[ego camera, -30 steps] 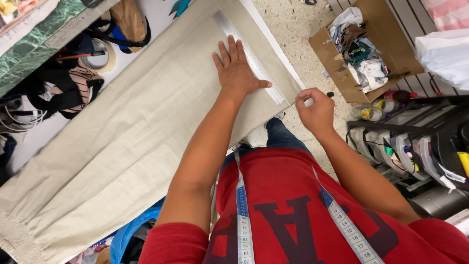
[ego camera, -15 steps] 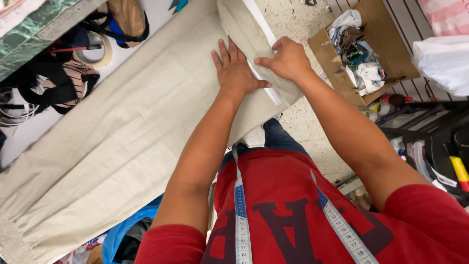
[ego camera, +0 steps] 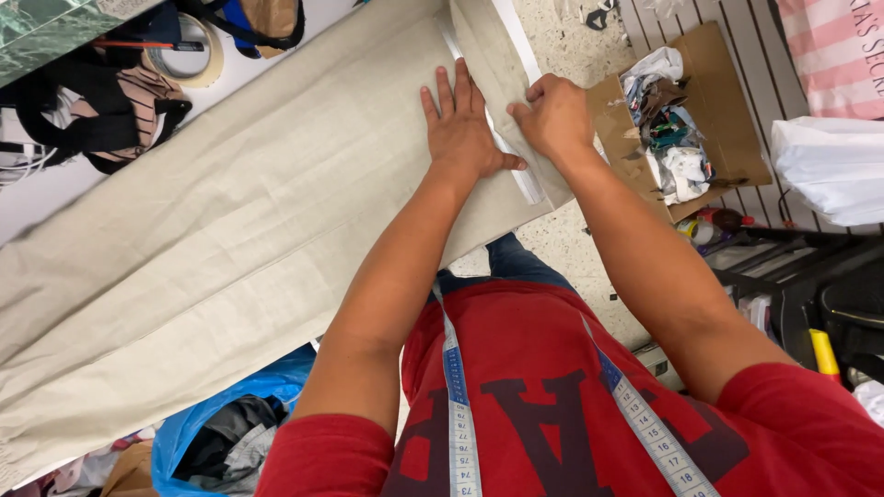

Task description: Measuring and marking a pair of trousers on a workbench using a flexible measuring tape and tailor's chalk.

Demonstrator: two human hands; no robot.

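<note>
Left hand [ego camera: 463, 129] flat, open on beige cloth [ego camera: 230, 239]; right hand [ego camera: 551, 115] pinching its folded edge over ruler [ego camera: 516, 170], fold barely begun.

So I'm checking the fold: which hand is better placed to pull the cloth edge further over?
Probably the right hand: it pinches the folded edge of the beige cloth, while the left hand lies flat on it.

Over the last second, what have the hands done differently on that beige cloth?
The right hand moved from the table edge up onto the long beige cloth and now grips its folded edge beside the white ruler strip. The left hand stayed flat on the cloth.
</note>
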